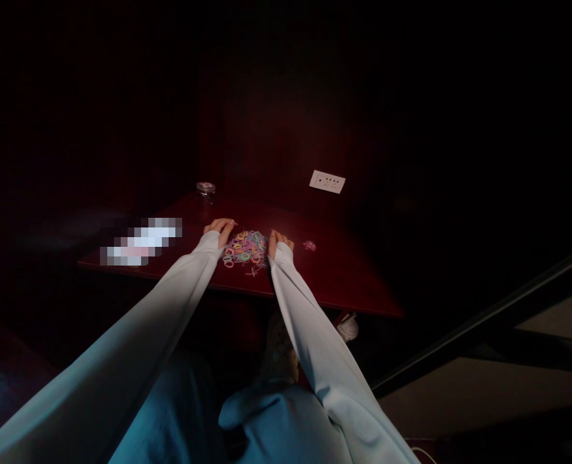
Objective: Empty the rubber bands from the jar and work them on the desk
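A loose pile of small, colourful hair ties (245, 248) lies on the dark red table, mostly ring-shaped in pink, yellow, green and purple. At its left far edge rests my left hand (219, 227), fingers loosely bent and reaching toward the pile, with nothing visible in them. My right hand (280, 240) is at the pile's right edge, its fingers slightly curved and touching or nearly touching the ties. Both palms are hidden. A much smaller cluster of pink hair ties (310, 245) sits apart, to the right of my right hand.
A clear lidded jar (205, 189) stands at the back left of the table (334, 283). A bright, pixelated flat object (141, 243) lies on the left. Behind, a white socket panel (327, 182) is on the wall. A dark metal bar (484, 316) slants at the right.
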The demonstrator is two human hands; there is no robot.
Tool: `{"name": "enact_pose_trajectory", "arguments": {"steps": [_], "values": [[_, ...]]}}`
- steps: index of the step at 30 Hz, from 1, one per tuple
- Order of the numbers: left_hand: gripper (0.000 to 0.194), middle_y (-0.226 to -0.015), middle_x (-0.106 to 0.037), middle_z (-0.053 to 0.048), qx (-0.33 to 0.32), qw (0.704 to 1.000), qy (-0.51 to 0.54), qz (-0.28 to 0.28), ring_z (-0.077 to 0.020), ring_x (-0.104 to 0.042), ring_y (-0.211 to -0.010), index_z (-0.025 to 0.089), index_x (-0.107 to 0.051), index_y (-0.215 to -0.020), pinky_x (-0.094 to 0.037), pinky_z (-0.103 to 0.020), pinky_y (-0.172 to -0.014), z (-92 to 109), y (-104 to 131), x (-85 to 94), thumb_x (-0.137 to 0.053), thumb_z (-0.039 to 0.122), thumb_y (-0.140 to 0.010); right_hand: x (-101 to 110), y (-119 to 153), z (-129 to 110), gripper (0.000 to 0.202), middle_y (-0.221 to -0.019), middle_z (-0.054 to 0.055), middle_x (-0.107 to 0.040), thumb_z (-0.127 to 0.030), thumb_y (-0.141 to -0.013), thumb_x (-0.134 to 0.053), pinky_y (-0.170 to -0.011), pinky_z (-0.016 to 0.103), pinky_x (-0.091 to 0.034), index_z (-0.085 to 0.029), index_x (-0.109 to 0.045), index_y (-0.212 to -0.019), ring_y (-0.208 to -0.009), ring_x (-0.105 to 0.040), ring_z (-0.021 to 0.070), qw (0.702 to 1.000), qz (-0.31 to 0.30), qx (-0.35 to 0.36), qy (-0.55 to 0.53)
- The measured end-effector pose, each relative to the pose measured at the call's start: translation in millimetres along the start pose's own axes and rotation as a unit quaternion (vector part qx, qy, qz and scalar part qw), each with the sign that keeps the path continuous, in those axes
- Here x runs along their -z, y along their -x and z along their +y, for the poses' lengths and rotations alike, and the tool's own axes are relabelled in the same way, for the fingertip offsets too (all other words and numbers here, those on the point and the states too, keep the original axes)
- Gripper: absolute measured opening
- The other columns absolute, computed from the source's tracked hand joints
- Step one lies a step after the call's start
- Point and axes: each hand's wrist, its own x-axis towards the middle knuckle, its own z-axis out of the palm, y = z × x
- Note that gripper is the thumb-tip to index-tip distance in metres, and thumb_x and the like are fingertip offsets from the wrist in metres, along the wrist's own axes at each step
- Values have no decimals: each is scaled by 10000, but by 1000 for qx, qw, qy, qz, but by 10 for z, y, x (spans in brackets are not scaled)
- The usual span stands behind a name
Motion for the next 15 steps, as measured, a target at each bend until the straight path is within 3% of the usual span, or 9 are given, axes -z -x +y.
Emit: {"name": "enact_pose_trajectory", "arguments": {"steps": [4, 7, 11, 15], "values": [[510, -1151, -734, -73, 3, 993, 114, -18, -232, -626, -1199, 223, -729, -873, -420, -367, -1130, -51, -61, -13, -262, 385, -998, 15, 54, -1, 379, -1291, 61, -652, -339, -1034, -437, -1108, 353, -357, -279, -684, -1314, -1251, -480, 224, 996, -47, 73, -2], [363, -1072, -751, -83, 17, 985, 169, -14, -250, -652, -1147, 217, -712, -815, -462, -382, -1101, -42, -86, -9, -384, 350, -895, 57, 101, -14, 347, -1340, 37, -606, -329, -972, -563, -1118, 340, -368, -327, -700, -1291, -1274, -436, 232, 988, -69, 134, -10], [203, -982, -760, -72, 90, 971, 223, 12, -258, -683, -1058, 213, -668, -782, -517, -389, -1009, 16, -85, 16, -504, 227, -662, 78, 107, -14, 400, -1359, 29, -580, -230, -874, -666, -1119, 365, -375, -329, -716, -1258, -1258, -422, 249, 985, -99, 141, -4], [205, -891, -755, -71, 172, 944, 273, 62, -241, -703, -946, 205, -623, -750, -551, -357, -864, 58, -68, 58, -491, 199, -594, 71, 143, -50, 351, -1349, 15, -594, -221, -916, -614, -1099, 387, -383, -342, -732, -1224, -1229, -429, 245, 983, -99, 152, 17]]}}
